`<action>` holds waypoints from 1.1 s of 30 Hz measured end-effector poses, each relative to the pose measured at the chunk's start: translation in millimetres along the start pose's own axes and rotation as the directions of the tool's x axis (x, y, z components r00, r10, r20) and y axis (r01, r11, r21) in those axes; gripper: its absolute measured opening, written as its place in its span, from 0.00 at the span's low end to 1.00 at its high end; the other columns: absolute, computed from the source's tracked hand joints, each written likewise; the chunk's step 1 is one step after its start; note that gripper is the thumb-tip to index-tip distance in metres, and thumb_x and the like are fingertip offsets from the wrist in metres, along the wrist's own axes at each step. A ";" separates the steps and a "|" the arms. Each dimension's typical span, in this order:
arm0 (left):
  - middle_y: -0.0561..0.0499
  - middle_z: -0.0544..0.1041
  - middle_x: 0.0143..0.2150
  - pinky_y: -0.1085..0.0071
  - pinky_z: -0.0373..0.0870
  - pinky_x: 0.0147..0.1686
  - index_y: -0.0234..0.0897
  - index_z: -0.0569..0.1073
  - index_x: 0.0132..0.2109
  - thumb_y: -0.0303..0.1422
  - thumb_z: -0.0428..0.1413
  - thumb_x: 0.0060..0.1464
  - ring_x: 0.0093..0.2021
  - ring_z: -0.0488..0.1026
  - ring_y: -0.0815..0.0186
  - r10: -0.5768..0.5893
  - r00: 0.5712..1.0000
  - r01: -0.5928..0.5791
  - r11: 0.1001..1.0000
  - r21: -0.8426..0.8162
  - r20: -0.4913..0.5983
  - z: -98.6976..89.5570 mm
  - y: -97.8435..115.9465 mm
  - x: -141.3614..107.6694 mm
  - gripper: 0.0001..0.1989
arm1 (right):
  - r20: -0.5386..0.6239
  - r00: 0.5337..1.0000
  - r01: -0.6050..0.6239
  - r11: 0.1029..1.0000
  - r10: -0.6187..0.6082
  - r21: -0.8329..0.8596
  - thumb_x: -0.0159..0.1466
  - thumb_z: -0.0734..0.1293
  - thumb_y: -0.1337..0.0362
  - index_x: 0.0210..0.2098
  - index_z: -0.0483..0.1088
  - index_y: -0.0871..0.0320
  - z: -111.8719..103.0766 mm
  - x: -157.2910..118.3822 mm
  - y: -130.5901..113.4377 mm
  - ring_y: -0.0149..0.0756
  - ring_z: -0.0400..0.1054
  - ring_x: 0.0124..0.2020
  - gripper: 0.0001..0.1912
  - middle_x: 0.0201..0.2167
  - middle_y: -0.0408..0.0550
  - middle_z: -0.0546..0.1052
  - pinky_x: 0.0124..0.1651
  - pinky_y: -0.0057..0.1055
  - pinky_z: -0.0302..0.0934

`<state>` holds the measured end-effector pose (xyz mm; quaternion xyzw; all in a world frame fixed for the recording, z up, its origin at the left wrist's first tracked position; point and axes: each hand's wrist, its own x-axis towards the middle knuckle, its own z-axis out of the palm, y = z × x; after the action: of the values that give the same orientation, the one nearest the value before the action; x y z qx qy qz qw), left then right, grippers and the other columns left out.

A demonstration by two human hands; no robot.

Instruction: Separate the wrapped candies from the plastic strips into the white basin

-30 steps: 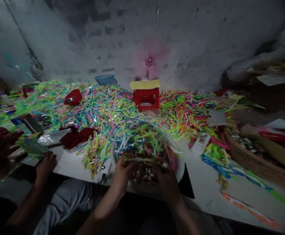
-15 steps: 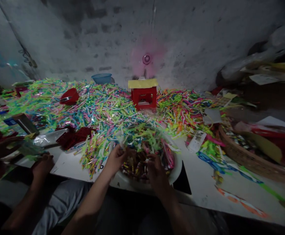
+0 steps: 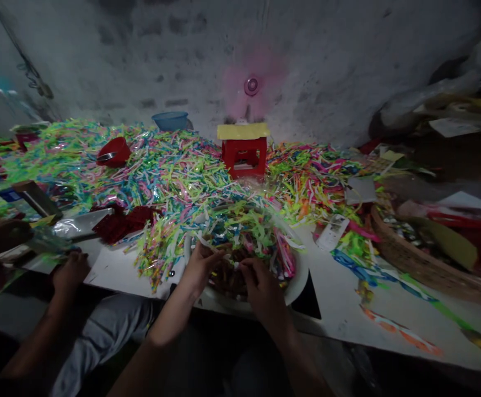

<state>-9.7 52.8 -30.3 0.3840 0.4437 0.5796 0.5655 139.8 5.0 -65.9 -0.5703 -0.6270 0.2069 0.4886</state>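
Note:
Both of my hands work over a white basin (image 3: 303, 275) at the table's front edge. My left hand (image 3: 201, 267) is closed in a pinch at the basin's left side, with a pale strip showing at its fingertips. Opposite it, my right hand (image 3: 260, 284) has thumb and fingers pressed together; a tiny whitish bit shows there, too small to name. Brown and yellow small pieces (image 3: 234, 281) lie in the basin beneath my fingers. Green, white and blue strips (image 3: 244, 226) fill its far part, and a pink bundle (image 3: 286, 259) rests against the right wall.
A heap of coloured strips (image 3: 174, 165) covers the table's back. On it are a red bowl (image 3: 116, 151), a blue basin (image 3: 169, 120) and a red stool (image 3: 244, 157) before a spinning pink fan (image 3: 251, 85). A co-worker's hand (image 3: 70, 270) is at left; a woven tray (image 3: 414, 270) stands right.
My left hand has lowered slightly, its fingers reaching further right. My right hand's fingers have moved left, closing the gap between the hands. The view has shifted a little.

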 end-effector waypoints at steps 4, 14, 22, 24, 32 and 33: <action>0.49 0.81 0.37 0.59 0.76 0.30 0.47 0.71 0.46 0.38 0.69 0.36 0.47 0.76 0.46 -0.036 0.988 0.037 0.999 -0.006 0.149 1.2 0.6 -0.6 0.27 | -0.068 0.998 0.014 0.999 -0.016 -0.031 0.66 0.57 0.54 0.40 0.68 0.56 2.5 -1.4 4.0 0.41 0.71 0.42 0.14 0.39 0.50 0.77 0.44 0.34 0.63; 0.50 0.81 0.38 0.61 0.77 0.30 0.50 0.70 0.46 0.41 0.66 0.42 0.46 0.76 0.47 -0.016 0.996 0.015 1.000 0.018 0.090 2.0 -3.5 -1.9 0.23 | 0.005 1.000 0.024 0.993 -0.024 -0.117 0.66 0.58 0.58 0.39 0.68 0.55 0.5 -2.4 -4.1 0.39 0.73 0.39 0.11 0.36 0.48 0.78 0.42 0.32 0.63; 0.47 0.81 0.41 0.63 0.76 0.35 0.43 0.69 0.47 0.35 0.67 0.40 0.46 0.77 0.49 -0.054 0.980 0.069 0.995 -0.074 0.191 -3.4 -6.8 1.1 0.25 | 0.037 0.997 -0.063 0.994 0.066 -0.085 0.65 0.57 0.56 0.39 0.67 0.54 0.4 -1.9 -4.1 0.40 0.73 0.38 0.11 0.36 0.48 0.77 0.40 0.33 0.62; 0.46 0.81 0.42 0.64 0.76 0.35 0.43 0.68 0.49 0.34 0.68 0.40 0.46 0.77 0.50 -0.058 0.974 0.080 0.993 -0.092 0.218 -4.0 -7.6 1.1 0.27 | 0.040 0.997 -0.057 0.996 0.060 -0.074 0.65 0.58 0.56 0.38 0.67 0.54 -0.1 -1.2 -3.8 0.40 0.72 0.39 0.11 0.35 0.48 0.77 0.41 0.33 0.62; 0.44 0.80 0.44 0.70 0.74 0.34 0.39 0.62 0.55 0.33 0.68 0.40 0.42 0.78 0.57 -0.045 0.960 0.085 0.987 -0.136 0.278 -6.0 -11.7 2.9 0.36 | 0.195 0.976 -0.090 0.995 0.097 -0.042 0.64 0.58 0.55 0.42 0.71 0.55 -2.8 3.2 0.2 0.44 0.73 0.44 0.15 0.41 0.50 0.79 0.47 0.39 0.63; 0.44 0.80 0.44 0.70 0.74 0.34 0.40 0.62 0.55 0.34 0.68 0.40 0.42 0.78 0.57 -0.044 0.957 0.086 0.987 -0.134 0.286 -6.1 -11.7 2.8 0.36 | 0.202 0.975 -0.085 0.996 0.090 -0.034 0.64 0.58 0.55 0.43 0.72 0.55 -2.6 3.6 0.7 0.44 0.72 0.46 0.16 0.42 0.50 0.79 0.49 0.40 0.62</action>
<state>-11.9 54.8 -43.5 0.4057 0.3277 0.5308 0.6681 142.8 7.8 -64.0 -0.5795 -0.6503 0.2775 0.4054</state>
